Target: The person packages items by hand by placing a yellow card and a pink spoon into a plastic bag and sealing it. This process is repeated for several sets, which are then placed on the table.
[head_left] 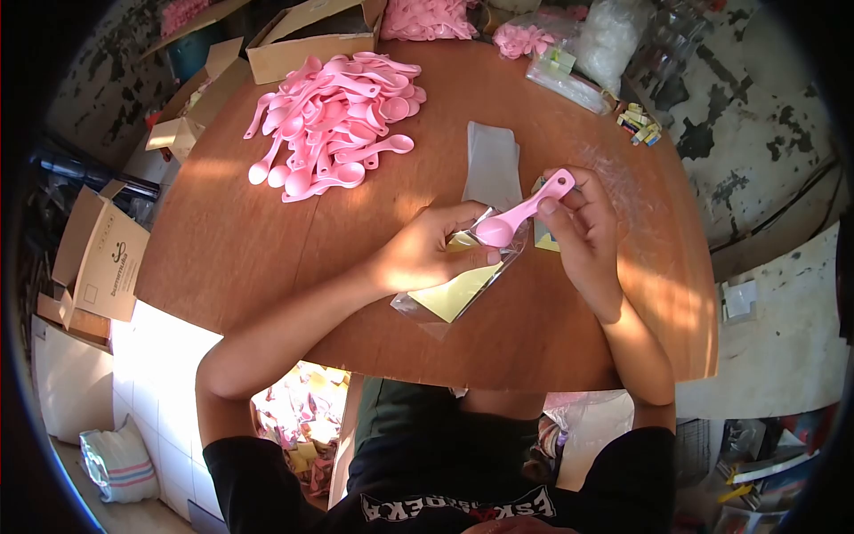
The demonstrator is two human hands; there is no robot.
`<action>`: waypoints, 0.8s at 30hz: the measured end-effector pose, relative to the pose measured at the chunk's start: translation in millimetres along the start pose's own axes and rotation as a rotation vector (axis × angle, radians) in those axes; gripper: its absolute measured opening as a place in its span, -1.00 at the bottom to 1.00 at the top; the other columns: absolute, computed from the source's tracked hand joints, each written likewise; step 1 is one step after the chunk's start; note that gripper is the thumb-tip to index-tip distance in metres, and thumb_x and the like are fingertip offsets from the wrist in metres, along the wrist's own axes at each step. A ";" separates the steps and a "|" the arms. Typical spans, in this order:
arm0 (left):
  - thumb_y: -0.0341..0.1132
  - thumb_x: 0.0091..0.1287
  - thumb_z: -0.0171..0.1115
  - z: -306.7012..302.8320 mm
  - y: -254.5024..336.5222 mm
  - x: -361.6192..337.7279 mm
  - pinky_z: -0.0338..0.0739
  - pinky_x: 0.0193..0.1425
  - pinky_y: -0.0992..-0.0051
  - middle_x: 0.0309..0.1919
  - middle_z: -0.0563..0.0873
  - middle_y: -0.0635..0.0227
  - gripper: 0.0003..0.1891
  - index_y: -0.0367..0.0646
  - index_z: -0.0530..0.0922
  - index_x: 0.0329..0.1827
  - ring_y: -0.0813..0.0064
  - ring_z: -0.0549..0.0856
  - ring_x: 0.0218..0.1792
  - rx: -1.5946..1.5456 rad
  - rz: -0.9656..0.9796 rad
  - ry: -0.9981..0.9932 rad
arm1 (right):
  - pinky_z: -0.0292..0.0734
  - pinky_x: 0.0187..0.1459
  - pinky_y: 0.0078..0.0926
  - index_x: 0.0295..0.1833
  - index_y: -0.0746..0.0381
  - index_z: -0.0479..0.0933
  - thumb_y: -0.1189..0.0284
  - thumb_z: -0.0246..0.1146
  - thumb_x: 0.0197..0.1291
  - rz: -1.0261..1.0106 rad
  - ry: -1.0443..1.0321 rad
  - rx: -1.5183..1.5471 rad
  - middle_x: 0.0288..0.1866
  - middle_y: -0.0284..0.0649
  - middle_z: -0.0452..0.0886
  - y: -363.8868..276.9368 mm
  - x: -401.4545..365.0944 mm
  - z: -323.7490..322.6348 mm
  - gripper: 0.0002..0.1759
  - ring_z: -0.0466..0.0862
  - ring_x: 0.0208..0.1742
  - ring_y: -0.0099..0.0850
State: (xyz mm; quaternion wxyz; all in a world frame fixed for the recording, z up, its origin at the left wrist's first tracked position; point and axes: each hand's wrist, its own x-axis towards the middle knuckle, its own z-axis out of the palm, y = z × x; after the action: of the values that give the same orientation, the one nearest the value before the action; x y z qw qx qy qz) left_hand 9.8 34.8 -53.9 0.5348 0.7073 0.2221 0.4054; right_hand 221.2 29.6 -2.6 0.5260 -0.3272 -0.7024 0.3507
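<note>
My left hand [438, 249] is closed on a clear plastic bag [425, 307] with a yellow card [454, 298] inside. Between the thumb and fingers of my right hand [580, 227] is the handle of a pink measuring spoon [525, 214]. The spoon's bowl lies at the mouth of the bag, by my left fingertips; whether it is inside the plastic is hard to tell. Behind my hands lies a stack of clear plastic bags [493, 165]. Part of another card [544, 237] shows on the table beside my right hand.
A heap of pink spoons [334, 116] covers the table's [231, 240] far left. An open cardboard box [311, 44] and a bag of pink pieces [429, 18] stand behind it. Small cartons [638, 125] and plastic packs [569, 80] lie at the far right edge.
</note>
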 end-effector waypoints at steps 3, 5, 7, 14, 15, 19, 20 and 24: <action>-0.36 0.31 0.38 1.4 4.7 -0.2 0.47 0.22 0.44 -0.03 0.70 0.27 -0.63 -0.28 0.55 0.14 0.50 0.63 0.05 0.005 0.005 -0.005 | 0.50 -0.14 -0.66 0.01 0.34 0.48 0.49 0.25 0.35 0.049 0.070 -0.035 -0.17 -0.32 0.63 -8.2 1.4 -4.0 -0.80 0.60 -0.12 -0.63; -0.35 0.33 0.37 3.4 5.5 -1.4 0.48 0.20 0.47 -0.02 0.70 0.29 -0.62 -0.27 0.55 0.16 0.53 0.62 0.05 -0.022 -0.008 -0.013 | 0.49 -0.15 -0.69 -0.02 0.36 0.51 0.52 0.27 0.33 0.023 0.072 -0.038 -0.17 -0.32 0.62 -6.4 -1.7 0.6 -0.82 0.60 -0.13 -0.65; -0.39 0.43 0.24 5.1 6.7 -3.8 0.49 0.17 0.53 0.01 0.67 0.34 -0.65 -0.33 0.50 0.22 0.59 0.61 0.04 -0.146 -0.096 -0.037 | 0.50 -0.17 -0.68 0.01 0.35 0.49 0.55 0.30 0.30 0.004 0.047 -0.066 -0.21 -0.31 0.63 -0.6 -6.1 5.9 -0.78 0.61 -0.18 -0.65; -0.19 0.59 -0.03 1.4 5.9 -2.3 0.52 0.03 0.54 -0.06 0.69 0.30 -0.61 -0.33 0.49 0.24 0.60 0.63 -0.08 -0.118 -0.143 -0.029 | 0.50 -0.25 -0.74 0.03 0.33 0.45 0.63 0.36 0.21 -0.173 0.194 -0.144 -0.33 -0.27 0.68 -4.8 -11.1 13.6 -0.69 0.62 -0.31 -0.67; -0.19 0.60 -0.05 2.6 6.9 -2.2 0.52 0.03 0.54 -0.07 0.69 0.29 -0.61 -0.33 0.49 0.24 0.60 0.63 -0.09 -0.125 -0.086 -0.011 | 0.49 -0.27 -0.75 0.02 0.34 0.45 0.64 0.37 0.19 -0.209 0.204 -0.170 -0.32 -0.27 0.69 -4.5 -10.4 13.1 -0.69 0.62 -0.32 -0.68; -0.20 0.61 -0.09 5.0 3.6 -3.5 0.52 0.03 0.53 -0.08 0.69 0.31 -0.61 -0.32 0.49 0.25 0.61 0.63 -0.09 -0.105 -0.037 0.023 | 0.47 -0.28 -0.76 -0.02 0.34 0.48 0.63 0.39 0.17 -0.217 0.176 -0.157 -0.29 -0.29 0.71 0.7 -9.1 11.3 -0.70 0.60 -0.32 -0.72; -0.20 0.61 -0.09 6.1 2.9 -4.0 0.52 0.03 0.53 -0.08 0.69 0.31 -0.61 -0.32 0.49 0.25 0.61 0.63 -0.09 -0.107 -0.038 0.020 | 0.47 -0.28 -0.76 -0.02 0.34 0.48 0.63 0.39 0.17 -0.215 0.178 -0.158 -0.29 -0.29 0.71 0.3 -9.2 11.6 -0.70 0.60 -0.32 -0.72; -0.20 0.61 -0.09 9.9 4.4 -5.3 0.52 0.03 0.53 -0.08 0.68 0.30 -0.62 -0.32 0.49 0.24 0.60 0.62 -0.08 -0.231 -0.091 0.032 | 0.48 -0.19 -0.60 -0.17 0.28 0.60 0.56 0.43 0.11 -0.156 0.102 -0.332 -0.30 -0.29 0.69 -7.2 -7.3 10.6 -0.81 0.60 -0.29 -0.57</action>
State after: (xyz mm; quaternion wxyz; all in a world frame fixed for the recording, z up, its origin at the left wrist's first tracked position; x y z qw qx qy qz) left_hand 14.3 23.7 -52.5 0.6270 0.6236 0.2142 0.4148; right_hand 211.9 18.2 -2.5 0.5252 -0.3717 -0.7461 0.1710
